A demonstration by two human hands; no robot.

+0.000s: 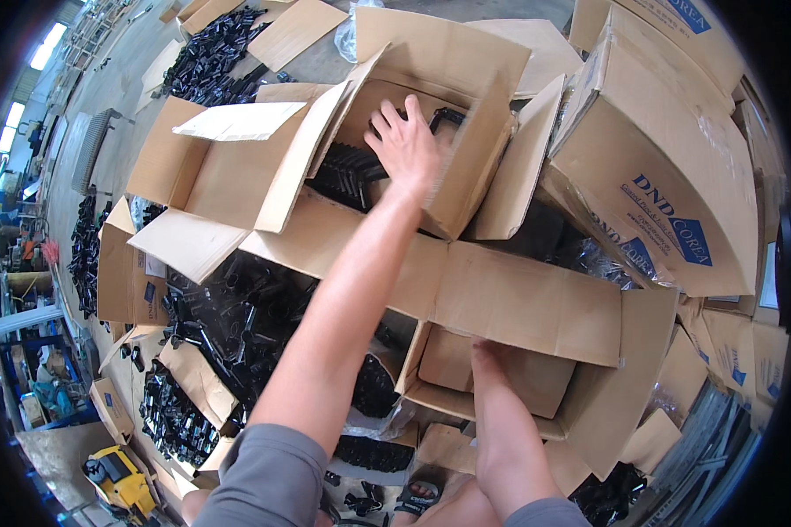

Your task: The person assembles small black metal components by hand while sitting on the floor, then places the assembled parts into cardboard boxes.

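Observation:
My left hand (404, 145) reaches into an open cardboard box (475, 167) at the top middle. Its fingers are spread over black parts; whether they touch one is hard to see. Beside the wrist, a row of long black parts (347, 176) lies in that box, and another black part (448, 119) rests near its far wall. My right hand (488, 351) goes into a nearer open box (620, 369), where a flap (527, 294) hides its fingers. Inside that box, a flat brown cardboard piece (536, 373) shows next to the wrist.
An open box (237, 167) stands on the left, above a large heap of black parts (228, 307). More black parts (211, 61) lie on the floor at the far left. Large closed cartons (659, 149) stack up on the right. A yellow machine (119, 479) stands at the lower left.

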